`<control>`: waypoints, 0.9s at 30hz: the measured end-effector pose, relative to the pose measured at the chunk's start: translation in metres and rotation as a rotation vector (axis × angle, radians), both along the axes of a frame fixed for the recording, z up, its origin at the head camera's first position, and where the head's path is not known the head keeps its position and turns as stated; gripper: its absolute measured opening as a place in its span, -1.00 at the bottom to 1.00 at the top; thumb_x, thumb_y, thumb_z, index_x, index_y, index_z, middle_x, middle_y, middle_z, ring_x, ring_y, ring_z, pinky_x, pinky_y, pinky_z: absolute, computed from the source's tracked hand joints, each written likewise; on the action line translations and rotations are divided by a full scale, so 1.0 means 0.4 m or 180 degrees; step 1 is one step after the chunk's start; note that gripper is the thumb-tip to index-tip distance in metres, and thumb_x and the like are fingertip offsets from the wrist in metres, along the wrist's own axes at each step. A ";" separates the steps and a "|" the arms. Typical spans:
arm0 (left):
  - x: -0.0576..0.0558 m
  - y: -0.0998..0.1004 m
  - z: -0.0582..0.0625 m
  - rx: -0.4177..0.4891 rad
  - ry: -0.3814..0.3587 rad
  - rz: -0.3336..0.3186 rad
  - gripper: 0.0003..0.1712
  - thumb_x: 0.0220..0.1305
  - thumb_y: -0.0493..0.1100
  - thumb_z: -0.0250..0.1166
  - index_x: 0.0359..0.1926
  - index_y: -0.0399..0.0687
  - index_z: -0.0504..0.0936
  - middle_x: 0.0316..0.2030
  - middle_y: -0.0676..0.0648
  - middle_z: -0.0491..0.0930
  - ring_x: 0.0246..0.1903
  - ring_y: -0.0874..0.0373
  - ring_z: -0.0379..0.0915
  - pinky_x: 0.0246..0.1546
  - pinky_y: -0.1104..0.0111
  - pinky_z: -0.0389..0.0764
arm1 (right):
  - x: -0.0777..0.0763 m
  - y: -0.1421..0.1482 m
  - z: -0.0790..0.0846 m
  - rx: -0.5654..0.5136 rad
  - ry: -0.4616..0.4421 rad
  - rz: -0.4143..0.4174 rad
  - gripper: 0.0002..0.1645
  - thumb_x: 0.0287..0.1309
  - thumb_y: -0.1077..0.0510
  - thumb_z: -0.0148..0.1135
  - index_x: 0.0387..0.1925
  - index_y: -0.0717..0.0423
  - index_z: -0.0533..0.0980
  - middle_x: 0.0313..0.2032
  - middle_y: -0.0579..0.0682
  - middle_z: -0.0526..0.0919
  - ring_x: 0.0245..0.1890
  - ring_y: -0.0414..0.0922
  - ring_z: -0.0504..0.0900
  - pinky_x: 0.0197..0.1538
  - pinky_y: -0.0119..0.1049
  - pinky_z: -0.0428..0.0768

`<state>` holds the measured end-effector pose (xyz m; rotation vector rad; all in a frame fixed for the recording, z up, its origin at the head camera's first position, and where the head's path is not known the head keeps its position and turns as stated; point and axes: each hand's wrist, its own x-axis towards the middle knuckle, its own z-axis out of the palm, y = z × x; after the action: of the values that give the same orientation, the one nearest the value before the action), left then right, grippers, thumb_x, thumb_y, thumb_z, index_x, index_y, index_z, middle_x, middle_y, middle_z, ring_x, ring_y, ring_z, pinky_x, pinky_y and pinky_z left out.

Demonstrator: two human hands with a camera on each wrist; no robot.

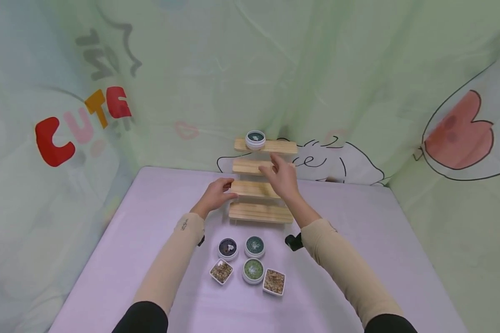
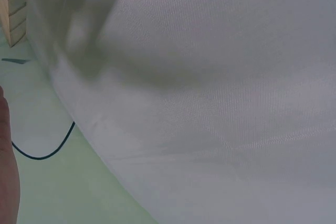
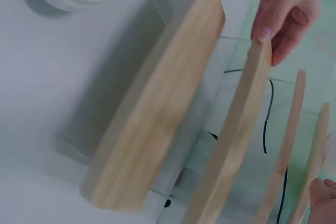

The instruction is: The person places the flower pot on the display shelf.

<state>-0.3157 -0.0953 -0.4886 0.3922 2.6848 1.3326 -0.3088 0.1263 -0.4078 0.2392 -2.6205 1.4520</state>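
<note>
A stepped wooden rack with several pale boards stands at the back of the table. My left hand (image 1: 215, 196) pinches the left end of the second board from the bottom (image 1: 254, 189); the right wrist view shows its thumb on that end. My right hand (image 1: 284, 178) is raised over the rack's right side, fingers loosely bent and apart, with nothing seen between them. Its fingertips are just below the top board (image 1: 281, 147). On that board's left part sits a round white jar with dark teal contents (image 1: 256, 139). The lowest board (image 1: 260, 212) holds nothing.
In front of the rack lie round white jars, one dark purple (image 1: 228, 248), one teal (image 1: 255, 246) and one green (image 1: 253, 270). Beside them are two square white containers of brown bits, left (image 1: 221, 271) and right (image 1: 274, 282). A printed curtain (image 1: 191, 92) hangs behind the table.
</note>
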 end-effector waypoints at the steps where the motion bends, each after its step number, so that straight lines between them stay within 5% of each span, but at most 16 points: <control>1: 0.000 0.000 -0.001 0.0000 0.0002 0.0000 -0.26 0.24 -0.16 0.39 0.34 -0.39 0.33 0.23 -0.33 0.41 0.21 -0.12 0.41 0.27 0.24 0.48 | 0.011 0.006 -0.006 -0.0001 -0.0028 0.0052 -0.22 0.31 0.03 0.25 0.40 0.30 0.23 0.38 0.19 0.31 0.36 0.04 0.32 0.34 -0.27 0.43; 27: 0.003 0.000 -0.005 0.0044 0.0052 -0.0036 -0.25 0.24 -0.17 0.40 0.34 -0.41 0.32 0.23 -0.34 0.41 0.20 -0.14 0.41 0.27 0.22 0.48 | 0.305 0.117 -0.159 0.0017 -0.0406 0.0484 -0.22 0.21 0.06 0.35 0.35 0.34 0.30 0.32 0.25 0.37 0.29 0.10 0.41 0.25 -0.26 0.49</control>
<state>-0.3145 -0.0953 -0.4908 0.4208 2.6836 1.3516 -0.1870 0.1732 -0.4715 0.3655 -2.7614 1.5561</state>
